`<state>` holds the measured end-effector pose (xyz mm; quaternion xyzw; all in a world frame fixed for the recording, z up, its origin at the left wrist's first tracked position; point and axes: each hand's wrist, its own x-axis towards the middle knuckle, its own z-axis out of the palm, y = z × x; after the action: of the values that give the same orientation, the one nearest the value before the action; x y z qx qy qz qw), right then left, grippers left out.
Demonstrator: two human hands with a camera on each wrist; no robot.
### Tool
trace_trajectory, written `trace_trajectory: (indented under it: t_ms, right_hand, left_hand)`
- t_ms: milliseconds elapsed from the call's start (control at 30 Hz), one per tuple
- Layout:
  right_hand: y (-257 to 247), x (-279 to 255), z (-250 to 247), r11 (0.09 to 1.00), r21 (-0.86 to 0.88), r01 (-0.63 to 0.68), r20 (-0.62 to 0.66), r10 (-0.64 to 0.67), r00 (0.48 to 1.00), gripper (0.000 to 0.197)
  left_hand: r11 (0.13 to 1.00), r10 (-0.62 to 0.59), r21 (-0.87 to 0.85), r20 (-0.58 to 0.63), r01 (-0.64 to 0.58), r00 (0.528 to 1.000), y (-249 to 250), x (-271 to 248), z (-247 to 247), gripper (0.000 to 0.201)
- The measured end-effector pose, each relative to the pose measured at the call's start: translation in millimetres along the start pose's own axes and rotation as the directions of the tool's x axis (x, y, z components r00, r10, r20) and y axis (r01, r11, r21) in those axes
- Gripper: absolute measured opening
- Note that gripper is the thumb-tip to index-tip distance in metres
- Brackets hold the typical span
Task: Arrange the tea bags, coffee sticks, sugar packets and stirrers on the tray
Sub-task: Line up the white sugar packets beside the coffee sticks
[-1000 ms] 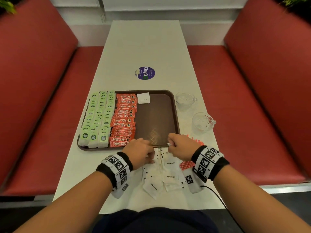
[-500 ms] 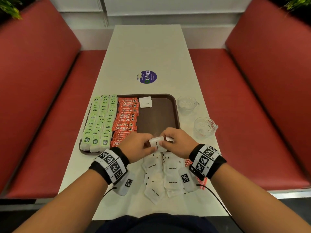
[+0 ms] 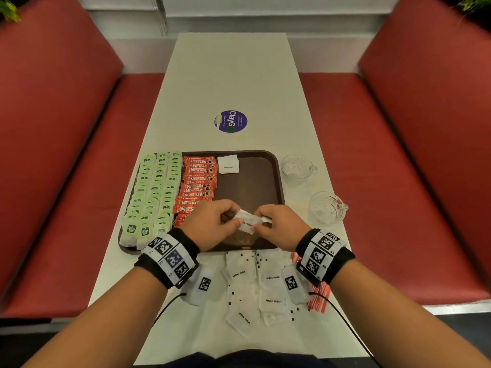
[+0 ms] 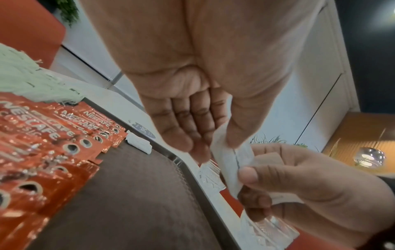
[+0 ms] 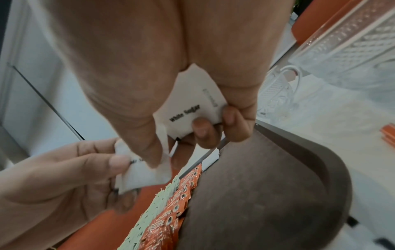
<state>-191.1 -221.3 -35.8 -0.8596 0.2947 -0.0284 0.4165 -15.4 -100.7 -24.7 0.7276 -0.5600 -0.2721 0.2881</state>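
Setting: red booth seats flank a long pale table (image 3: 231, 75); the brown tray (image 3: 276, 166) sits toward the table's near end.
Right hand: the right hand (image 3: 279, 227) pinches white sugar packets (image 5: 192, 110) between thumb and curled fingers; the right wrist view shows a "White Sugar" face turned up, probably so the print can be lined up.
Left hand: the left hand (image 3: 212, 224) pinches the other end of the same small bundle (image 3: 248, 221), thumb on top, apparently squaring or separating the packets above the tray's near edge.
Held above: the bundle hangs over the bare brown part of the tray, touching nothing but the fingers.
Tray, far edge: one sugar stack (image 3: 228, 164) lies there, starting a column that the held packets would likely continue.
Tray, left side: green tea bags (image 3: 154, 192) fill the left edge in overlapped rows; red coffee sticks (image 3: 198, 181) lie just beside them, so each kind keeps its own strip.
Table, near edge: loose sugar packets (image 3: 255, 288) wait in a spread pile, with red-striped stirrers (image 3: 318, 301) at their right, not yet on the tray.
Table, right edge: two glass cups (image 3: 299, 168) stand beside the tray.
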Motion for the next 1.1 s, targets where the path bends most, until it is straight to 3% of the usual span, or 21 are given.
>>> trace_trajectory:
  t_ms: [167,300,367,500,700,833,967,1100]
  right_hand:
    - [0.1,10.8,-6.5,1.0,-0.019,-0.01,-0.028,0.01,1.0,0.007]
    - [2.9,15.1,-11.3,0.99,0.098,-0.102,-0.09,0.11,0.99,0.025]
    - [4.5,16.5,-12.0,0.983,0.13,-0.13,-0.099,0.144,0.985,0.021]
    - [5.7,18.9,-14.1,0.99,0.064,-0.129,-0.11,0.135,0.985,0.014]
    - [13.2,15.5,-15.5,0.981,0.128,-0.149,-0.089,0.161,0.983,0.003]
    - [19.6,19.1,-13.1,0.979,0.127,-0.158,-0.084,0.17,0.982,0.011]
    - [24.1,21.7,-8.9,0.978,0.131,-0.161,-0.074,0.172,0.982,0.013]
    - [27.0,25.0,-8.6,0.972,0.167,-0.168,-0.082,0.183,0.98,0.013]
  left_hand:
    - [0.985,-0.051,0.168,0.111,0.031,0.993,-5.4,15.5,-2.5,0.005]
    - [0.972,-0.164,0.167,-0.031,0.167,0.986,-18.7,57.2,-18.1,0.008]
    - [0.952,-0.22,0.199,-0.083,0.233,0.972,-31.0,88.4,-28.2,0.012]
    - [0.881,-0.259,0.401,-0.034,0.25,0.965,-49.5,139.2,-35.2,0.026]
    - [0.823,-0.328,0.481,-0.035,0.303,0.944,-65.0,172.7,-36.7,0.03]
    - [0.783,-0.361,0.515,-0.081,0.349,0.929,-69.0,178.9,-35.7,0.033]
    - [0.809,-0.311,0.486,-0.123,0.331,0.942,-69.4,181.4,-30.3,0.036]
    - [0.828,-0.276,0.513,0.022,0.226,0.961,-62.7,187.1,-21.3,0.021]
